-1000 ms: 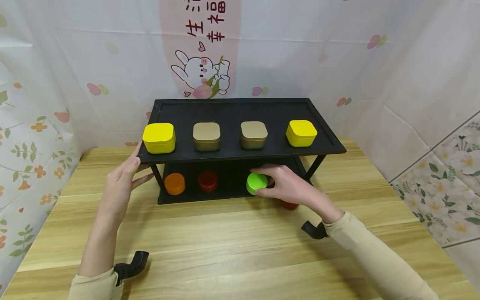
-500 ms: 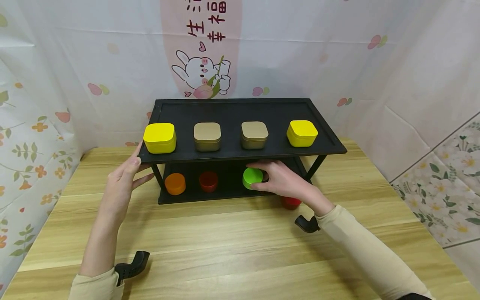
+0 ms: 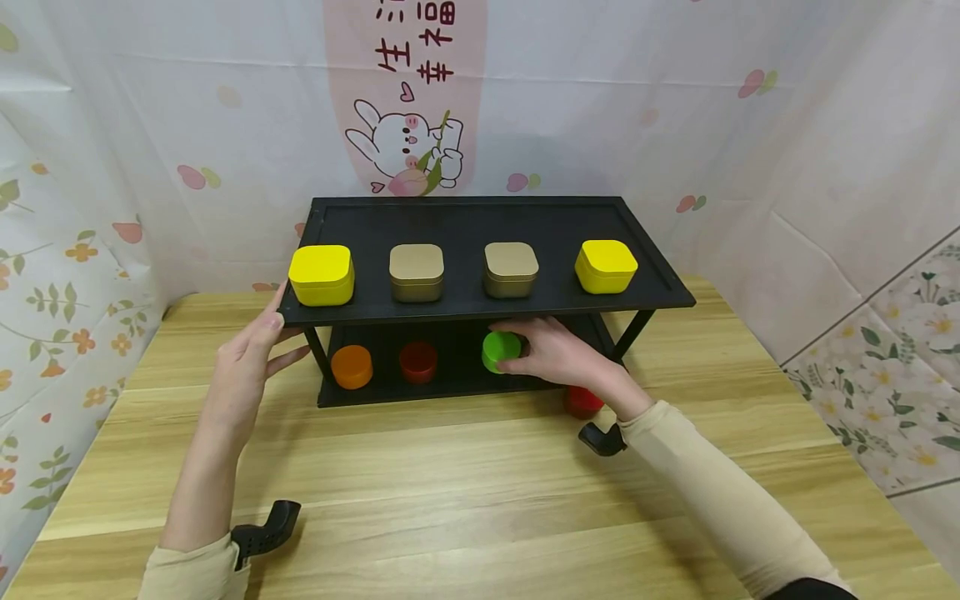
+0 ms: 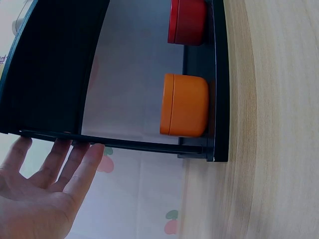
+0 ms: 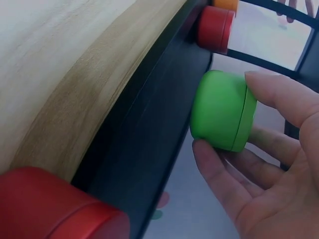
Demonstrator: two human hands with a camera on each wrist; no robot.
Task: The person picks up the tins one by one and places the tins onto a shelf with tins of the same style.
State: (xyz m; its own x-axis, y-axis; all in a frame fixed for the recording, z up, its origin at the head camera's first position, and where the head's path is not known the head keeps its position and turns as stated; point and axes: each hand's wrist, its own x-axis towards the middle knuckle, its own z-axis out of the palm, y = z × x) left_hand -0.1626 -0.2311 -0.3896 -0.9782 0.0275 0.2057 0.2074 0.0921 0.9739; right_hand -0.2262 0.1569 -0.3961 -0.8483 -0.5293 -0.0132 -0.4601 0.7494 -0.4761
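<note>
My right hand (image 3: 558, 354) pinches a small round green tin (image 3: 501, 352) between thumb and fingers, within the lower tier of a black two-tier rack (image 3: 465, 225). In the right wrist view the green tin (image 5: 222, 110) sits at the lower shelf's back edge; whether it bears weight there I cannot tell. My left hand (image 3: 251, 354) touches the rack's left end. Its straight fingers (image 4: 82, 172) lie against the upper side rail in the left wrist view. Left of the green tin, an orange tin (image 3: 352, 367) and a dark red tin (image 3: 417, 363) stand on the lower shelf.
Yellow square tins (image 3: 322, 275) stand at both ends of the top shelf, with gold tins (image 3: 417, 273) between them. Another red tin (image 3: 582, 402) stands on the wooden table (image 3: 450, 500) before the rack's right end. A printed cloth (image 3: 600, 100) hangs behind.
My right hand has carried the green tin back and slightly left, deeper into the lower tier. More of the red tin on the table shows now. The left hand stays put.
</note>
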